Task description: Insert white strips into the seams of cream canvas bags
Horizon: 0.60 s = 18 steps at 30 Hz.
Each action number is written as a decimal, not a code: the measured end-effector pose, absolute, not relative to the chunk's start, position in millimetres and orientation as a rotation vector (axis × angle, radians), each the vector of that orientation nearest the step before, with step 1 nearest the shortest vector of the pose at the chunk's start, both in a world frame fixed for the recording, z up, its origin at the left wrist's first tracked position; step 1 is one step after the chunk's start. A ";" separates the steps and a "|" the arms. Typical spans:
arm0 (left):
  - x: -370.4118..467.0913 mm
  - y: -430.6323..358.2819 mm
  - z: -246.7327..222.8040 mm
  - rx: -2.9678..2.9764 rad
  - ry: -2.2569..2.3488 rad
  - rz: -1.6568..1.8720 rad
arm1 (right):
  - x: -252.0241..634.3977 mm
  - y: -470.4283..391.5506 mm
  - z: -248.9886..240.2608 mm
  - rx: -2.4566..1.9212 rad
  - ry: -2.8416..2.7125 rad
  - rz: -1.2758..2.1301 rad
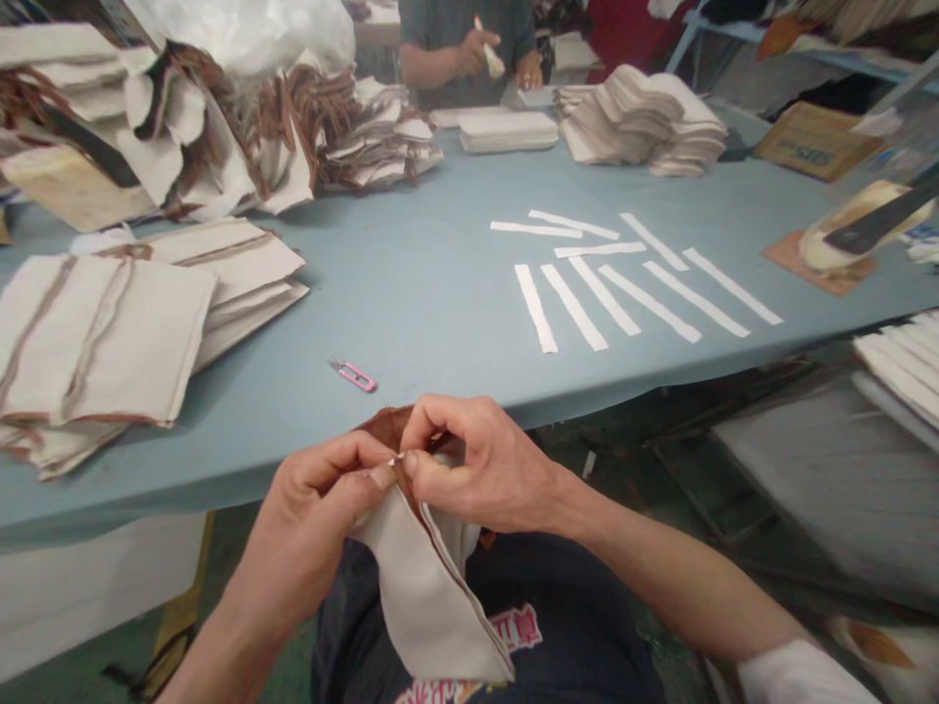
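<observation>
A cream fabric piece [429, 596] with a brown inner side and edge hangs over my lap at the table's front edge. My left hand [323, 499] pinches its upper edge between thumb and fingers. Close beside it, my right hand [476, 464] pinches the same edge, the two sets of fingertips almost touching. What lies right between the fingertips is too small to make out. Behind the hands, a brown part [385, 426] of the piece rests against the table edge. Pink thread snips [354, 374] lie on the table just beyond my left hand.
White strips [579, 308] lie spread on the blue-covered table [411, 284]. Stacked cream pieces [103, 332] sit at left, with larger piles [220, 127] behind. Right are a glue container with a dark-handled tool [836, 240] and a box [818, 142]. A co-worker [469, 49] holds a brush opposite.
</observation>
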State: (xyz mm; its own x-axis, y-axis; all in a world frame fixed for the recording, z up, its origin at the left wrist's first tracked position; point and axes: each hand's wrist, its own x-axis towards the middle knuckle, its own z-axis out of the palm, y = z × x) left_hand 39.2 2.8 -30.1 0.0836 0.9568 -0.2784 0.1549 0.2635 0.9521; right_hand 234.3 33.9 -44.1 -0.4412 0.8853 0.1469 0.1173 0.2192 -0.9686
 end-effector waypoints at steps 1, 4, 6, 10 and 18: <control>39.0 3.2 -32.0 1.035 1.315 0.858 | 234.4 33.7 -45.0 -0.913 -1.724 1.339; 36.6 3.9 -34.1 0.897 1.203 0.823 | 237.6 36.7 -45.7 -0.792 -1.756 1.322; 32.9 4.6 -33.3 0.946 1.173 0.778 | 239.8 39.4 -45.4 -0.725 -1.787 1.308; 26.0 8.5 -25.8 1.156 1.195 0.642 | 240.1 41.6 -45.4 -0.707 -1.787 1.324; 17.9 7.9 -22.5 1.364 1.269 0.739 | 221.8 40.0 -58.4 -0.596 -1.759 1.212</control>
